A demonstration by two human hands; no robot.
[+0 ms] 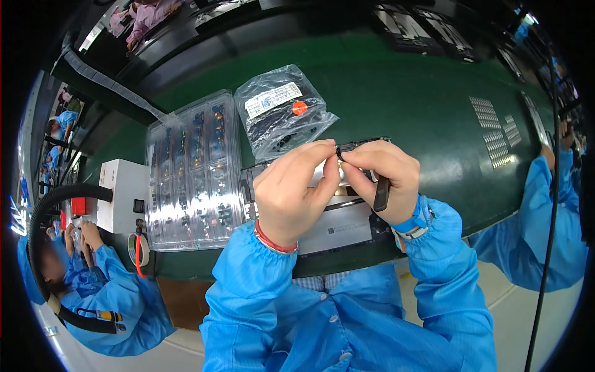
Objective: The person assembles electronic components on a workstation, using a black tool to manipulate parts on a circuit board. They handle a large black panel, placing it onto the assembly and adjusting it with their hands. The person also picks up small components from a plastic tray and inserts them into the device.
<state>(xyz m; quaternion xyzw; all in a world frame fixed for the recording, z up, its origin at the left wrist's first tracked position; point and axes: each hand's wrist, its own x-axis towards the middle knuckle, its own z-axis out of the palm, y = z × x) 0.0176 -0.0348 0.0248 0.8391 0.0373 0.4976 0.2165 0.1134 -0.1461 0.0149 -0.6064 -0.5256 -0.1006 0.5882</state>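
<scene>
My left hand (286, 193) and my right hand (387, 175) meet above a flat device. Their fingertips pinch a small black part (338, 153), too small to name more exactly. Tucked in my right palm is a dark, blunt-ended tool handle (382, 193); its far end is hidden. Beneath my hands lies an open dark device with a silver-grey panel (338, 230) at its near side. My fingers cover much of its middle.
Left of the device are clear plastic trays (195, 232) of small parts, with a white box (121, 193) and black hose (59, 195) beyond. A clear bag (282, 127) lies behind. Small metal pieces (484, 113) sit to the right. Co-workers in blue sleeves (127, 291) flank me.
</scene>
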